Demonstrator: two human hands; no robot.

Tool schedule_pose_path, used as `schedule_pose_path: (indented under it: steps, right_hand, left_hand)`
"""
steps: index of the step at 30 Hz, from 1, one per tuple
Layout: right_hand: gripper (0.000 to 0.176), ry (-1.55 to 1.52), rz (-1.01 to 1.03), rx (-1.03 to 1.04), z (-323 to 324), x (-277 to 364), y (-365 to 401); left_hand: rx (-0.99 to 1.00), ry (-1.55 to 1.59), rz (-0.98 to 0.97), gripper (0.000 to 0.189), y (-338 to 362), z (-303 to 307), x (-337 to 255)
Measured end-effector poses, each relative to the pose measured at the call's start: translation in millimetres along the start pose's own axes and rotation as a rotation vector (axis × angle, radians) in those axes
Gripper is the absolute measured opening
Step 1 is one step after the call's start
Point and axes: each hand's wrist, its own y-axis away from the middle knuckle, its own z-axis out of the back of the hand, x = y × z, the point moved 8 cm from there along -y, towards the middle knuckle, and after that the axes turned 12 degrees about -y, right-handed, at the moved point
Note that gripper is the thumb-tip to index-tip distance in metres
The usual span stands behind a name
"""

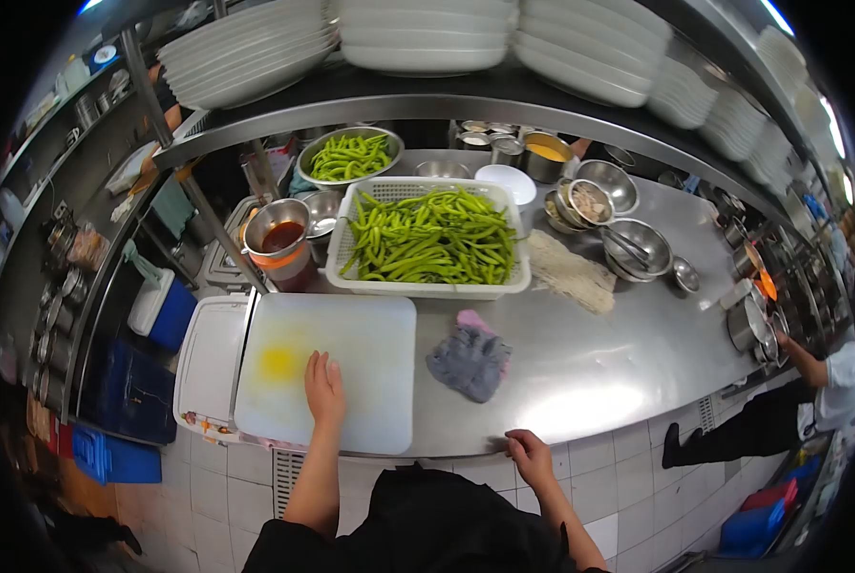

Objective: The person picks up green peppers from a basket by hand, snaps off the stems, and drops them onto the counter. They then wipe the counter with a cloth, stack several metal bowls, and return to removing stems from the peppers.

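Note:
My left hand (325, 390) lies flat over a white cutting board (370, 334), fingers stretched out. Just left of its fingertips a yellow stain (279, 363) marks the board. At the front edge of the steel table (580, 334) is my right hand (531, 453), its fingers curled in; I cannot tell what, if anything, they hold. Between and beyond the hands lies a crumpled grey cloth (470, 361) with a pink cloth (472, 321) under it. Behind the board stands a white plastic basket (427, 288) heaped with long green chili peppers (432, 234).
A steel bowl (389, 169) holds more green peppers. Left of the basket stands a container of red liquid (282, 237). A pale mesh cloth (573, 271) and steel bowls (638, 250) lie right. Stacked white plates (423, 38) fill the overhead shelf. A person (833, 382) works at far right.

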Motion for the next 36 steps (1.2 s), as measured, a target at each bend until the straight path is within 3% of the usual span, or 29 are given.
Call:
schedule_pose_path:
  steps: [3, 7, 11, 12, 13, 15, 19, 24, 26, 27, 30, 33, 36]
  right_hand:
    - [0.02, -0.106, -0.013, -0.081, 39.3, -24.6, 44.1]
    - [0.024, -0.186, -0.14, -0.154, 87.1, -111.3, 95.6]
    - [0.027, 0.108, -0.629, -0.111, 122.4, -255.3, 170.7]
    - [0.03, 0.145, -0.676, -0.006, 127.7, -288.5, 193.5]
    - [0.033, 0.183, -0.722, 0.1, 136.1, -332.9, 221.8]
    - [0.027, 0.105, -1.352, 0.248, 148.9, -589.1, 319.2]
    - [0.02, 0.26, -1.16, 0.109, 172.0, -434.0, 335.8]
    - [0.021, 0.174, -0.777, 0.022, 175.5, -337.4, 305.6]
    - [0.022, 0.148, -0.848, -0.032, 168.9, -306.4, 277.0]
    - [0.022, 0.116, -0.916, -0.084, 167.6, -301.1, 272.3]
    - [0.023, -0.078, -0.831, -0.175, 157.8, -328.2, 245.3]
    - [0.03, -0.24, -0.774, -0.095, 145.7, -336.9, 225.1]
    - [0.028, -0.174, -0.791, -0.104, 144.7, -334.7, 225.4]
  left_hand:
    - [0.01, -0.126, -0.058, 0.044, 25.4, -7.1, -23.7]
    - [0.019, -0.354, -0.105, 0.049, 36.7, -11.8, -36.5]
    - [0.028, -0.41, -0.135, 0.051, 37.5, -17.2, -35.2]
    - [0.026, -0.451, -0.155, 0.05, 37.9, -17.7, -37.4]
    - [0.025, -0.491, -0.176, 0.05, 39.2, -18.4, -38.6]
    - [0.013, -0.511, -0.176, 0.049, 40.0, -24.3, -34.3]
    - [-0.021, -0.585, -0.192, 0.047, 37.7, -28.3, -34.4]
    - [-0.015, -0.588, -0.178, 0.047, 36.2, -25.1, -40.3]
    - [-0.012, -0.596, -0.176, 0.047, 38.3, -26.2, -37.6]
    - [0.002, -0.592, -0.165, 0.047, 38.0, -27.1, -35.7]
    - [0.01, -0.577, -0.161, 0.048, 34.0, -27.7, -34.1]
    - [0.013, -0.556, -0.155, 0.047, 36.3, -27.7, -33.6]
    - [0.026, -0.554, -0.152, 0.047, 34.9, -26.7, -32.8]
